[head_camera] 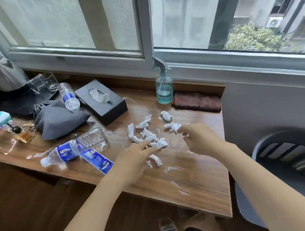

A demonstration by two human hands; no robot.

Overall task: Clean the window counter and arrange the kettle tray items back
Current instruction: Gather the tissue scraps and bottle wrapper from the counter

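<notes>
Several crumpled white tissue scraps (146,133) lie scattered on the wooden counter (194,183) under the window. My left hand (134,159) rests on the counter with its fingertips touching the scraps nearest me. My right hand (198,138) hovers just right of the pile, fingers curled, touching a scrap at its fingertips. At the far left a steel kettle (2,72) stands on a black tray (21,102), with two clear glasses (45,83) lying beside it.
A plastic water bottle (75,148) lies on its side with a loose blue label (97,160); a second bottle (68,96) leans on a grey pouch (58,119). A black tissue box (102,102), spray bottle (164,87), brown cloth (196,101) and chair (297,159) are nearby.
</notes>
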